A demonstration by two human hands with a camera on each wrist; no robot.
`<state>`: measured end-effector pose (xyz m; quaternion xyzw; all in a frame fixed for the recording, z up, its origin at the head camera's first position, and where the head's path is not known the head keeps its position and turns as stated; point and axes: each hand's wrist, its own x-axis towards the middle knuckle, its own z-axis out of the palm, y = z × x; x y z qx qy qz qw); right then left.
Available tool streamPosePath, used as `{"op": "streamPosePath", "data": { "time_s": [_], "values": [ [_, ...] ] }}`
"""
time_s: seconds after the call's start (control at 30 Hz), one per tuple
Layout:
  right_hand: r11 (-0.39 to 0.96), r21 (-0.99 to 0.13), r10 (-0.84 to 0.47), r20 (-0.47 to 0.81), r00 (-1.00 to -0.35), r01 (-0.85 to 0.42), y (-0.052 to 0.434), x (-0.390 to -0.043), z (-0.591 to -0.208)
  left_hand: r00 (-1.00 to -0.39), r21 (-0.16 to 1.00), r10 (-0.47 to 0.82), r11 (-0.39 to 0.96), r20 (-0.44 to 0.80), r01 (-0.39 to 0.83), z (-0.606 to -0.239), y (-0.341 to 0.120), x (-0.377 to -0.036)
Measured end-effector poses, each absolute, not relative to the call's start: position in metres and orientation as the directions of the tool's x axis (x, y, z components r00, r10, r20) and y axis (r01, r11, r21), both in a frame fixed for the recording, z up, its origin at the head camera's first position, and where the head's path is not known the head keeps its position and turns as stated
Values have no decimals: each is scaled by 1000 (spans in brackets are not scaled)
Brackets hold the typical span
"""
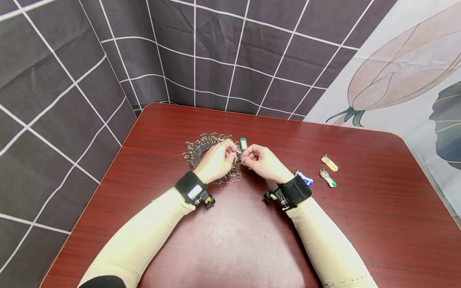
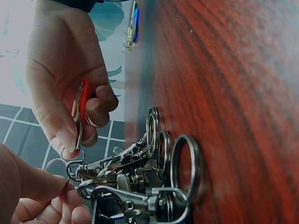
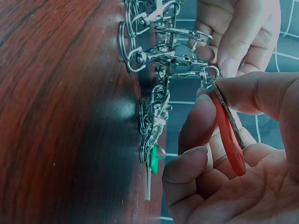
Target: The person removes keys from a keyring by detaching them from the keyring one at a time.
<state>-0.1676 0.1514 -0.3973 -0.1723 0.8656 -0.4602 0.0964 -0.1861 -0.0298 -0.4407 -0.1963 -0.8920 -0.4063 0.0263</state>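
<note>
Over the right side of a circle of metal swivel clasps with split rings (image 1: 206,139), my two hands meet. My left hand (image 1: 217,160) pinches a metal ring at a clasp (image 2: 96,168) between thumb and fingers. A key (image 3: 232,119) with a red key tag (image 3: 229,140) is between the thumb and fingers of my right hand (image 1: 264,163), its top ring close against that clasp. The palm partly covers the tag, and in the head view the hand hides it. Just beyond the fingers, a green key tag (image 1: 243,144) lies at the circle's edge.
To the right on the brown table (image 1: 223,236) lie keys with a blue tag (image 1: 305,179), a yellow tag (image 1: 329,163) and another green tag (image 1: 327,178). Dark checked cloth (image 1: 216,44) hangs behind the table's far edge.
</note>
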Motion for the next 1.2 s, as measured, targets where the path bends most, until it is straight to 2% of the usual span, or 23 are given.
{"op": "streamPosePath", "data": {
  "time_s": [0.27,0.5,0.9,1.2],
  "values": [
    [528,-823,-362,5,-932,-209,162,-186,-430,-913,712,345,584,218,391,-441,-31,-184],
    [503,-834,-344,49,-938,-228,162,-186,-430,-904,711,375,577,206,402,-441,-31,-184],
    [455,-857,-326,92,-941,-242,161,-186,-428,-903,715,418,601,100,357,-442,-31,-185],
    [461,-860,-299,82,-951,-219,159,-189,-429,-906,722,400,586,137,368,-444,-31,-185]
  ]
}}
